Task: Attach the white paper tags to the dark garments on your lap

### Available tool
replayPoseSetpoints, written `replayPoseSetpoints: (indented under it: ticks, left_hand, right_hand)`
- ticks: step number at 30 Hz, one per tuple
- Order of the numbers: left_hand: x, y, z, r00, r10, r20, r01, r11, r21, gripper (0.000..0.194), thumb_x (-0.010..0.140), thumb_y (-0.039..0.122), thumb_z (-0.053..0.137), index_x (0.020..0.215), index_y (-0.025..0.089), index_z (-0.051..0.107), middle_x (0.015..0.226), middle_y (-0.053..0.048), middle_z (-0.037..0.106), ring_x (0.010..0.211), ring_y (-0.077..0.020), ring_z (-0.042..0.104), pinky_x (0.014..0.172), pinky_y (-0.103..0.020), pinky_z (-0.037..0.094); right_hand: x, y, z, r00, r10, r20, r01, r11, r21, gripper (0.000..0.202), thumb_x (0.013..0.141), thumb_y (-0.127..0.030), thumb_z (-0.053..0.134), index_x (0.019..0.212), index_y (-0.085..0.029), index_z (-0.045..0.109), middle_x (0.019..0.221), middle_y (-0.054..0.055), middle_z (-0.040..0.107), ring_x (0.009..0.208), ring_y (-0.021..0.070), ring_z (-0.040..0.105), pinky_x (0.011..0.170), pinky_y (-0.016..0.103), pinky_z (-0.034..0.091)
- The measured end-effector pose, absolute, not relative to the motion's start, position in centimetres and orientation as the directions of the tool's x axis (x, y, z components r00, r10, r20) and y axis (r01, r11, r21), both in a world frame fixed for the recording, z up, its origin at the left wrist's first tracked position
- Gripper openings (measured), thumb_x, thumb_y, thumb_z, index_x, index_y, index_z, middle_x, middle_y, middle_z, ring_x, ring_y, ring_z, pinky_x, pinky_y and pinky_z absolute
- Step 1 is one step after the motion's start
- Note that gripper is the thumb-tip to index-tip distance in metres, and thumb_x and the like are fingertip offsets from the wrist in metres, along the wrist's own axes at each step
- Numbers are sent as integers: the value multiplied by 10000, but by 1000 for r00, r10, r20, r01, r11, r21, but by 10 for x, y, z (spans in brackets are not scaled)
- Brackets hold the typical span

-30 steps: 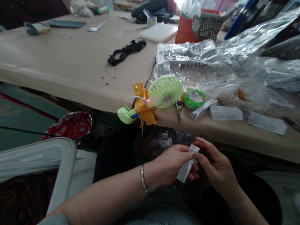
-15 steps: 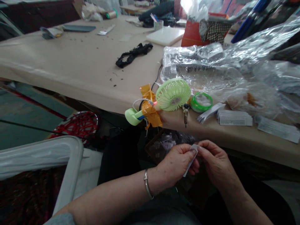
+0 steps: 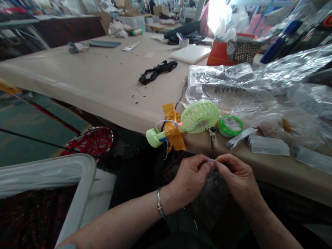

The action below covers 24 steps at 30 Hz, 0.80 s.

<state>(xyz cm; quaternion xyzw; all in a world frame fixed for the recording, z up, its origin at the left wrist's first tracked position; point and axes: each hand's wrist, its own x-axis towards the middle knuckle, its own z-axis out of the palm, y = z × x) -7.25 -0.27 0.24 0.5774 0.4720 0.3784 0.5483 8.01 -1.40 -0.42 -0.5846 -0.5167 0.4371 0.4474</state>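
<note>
Together, the left hand (image 3: 190, 177) and right hand (image 3: 238, 177) pinch a small white label (image 3: 211, 160) between thumbs and fingers, both closed on it; only a sliver shows between the fingertips. That grip sits off the near edge of the table (image 3: 109, 83), just on the person's side of it. Straight beyond the label, very near, the iron (image 3: 212, 137) points its tip out toward the fingers, so room is tight that way; whether tip and label touch, I cannot tell. Beyond the grip and to its left, the fan (image 3: 200, 117) lies at the edge under orange tape (image 3: 174, 133), its handle jutting past the rim. Right of the iron come a green tub (image 3: 230, 126), loose strips (image 3: 241, 138) and a label stack (image 3: 268, 145) along the edge. Toward the person, the forearms spread apart and leave a gap below the grip. Farther left, past the fan, the tabletop runs wide, with black cloth (image 3: 158, 72) on it. A white bin (image 3: 89, 173) stands left of the left forearm.
</note>
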Motion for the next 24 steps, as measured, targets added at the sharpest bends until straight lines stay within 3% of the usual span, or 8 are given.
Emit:
replayPoseSetpoints:
  ticks: [9, 24]
  left_hand:
    - [-73, 11, 0, 273, 958, 90, 239, -158, 958, 230, 896, 242, 487, 753, 161, 649, 666, 22, 627, 621, -85, 546, 602, -187, 389]
    - [-71, 17, -2, 243, 965, 96, 188, -144, 972, 211, 870, 187, 499, 708, 160, 632, 621, 43, 579, 597, -67, 499, 570, -156, 366]
  right_hand:
    - [79, -7, -5, 80, 994, 68, 323, 38, -946, 115, 809, -294, 611, 765, -189, 629, 663, -16, 620, 597, 107, 542, 579, 206, 434]
    - [76, -2, -4, 129, 981, 148, 399, 85, -913, 108, 800, -278, 613, 742, -187, 622, 607, -39, 580, 556, 88, 512, 537, 185, 417]
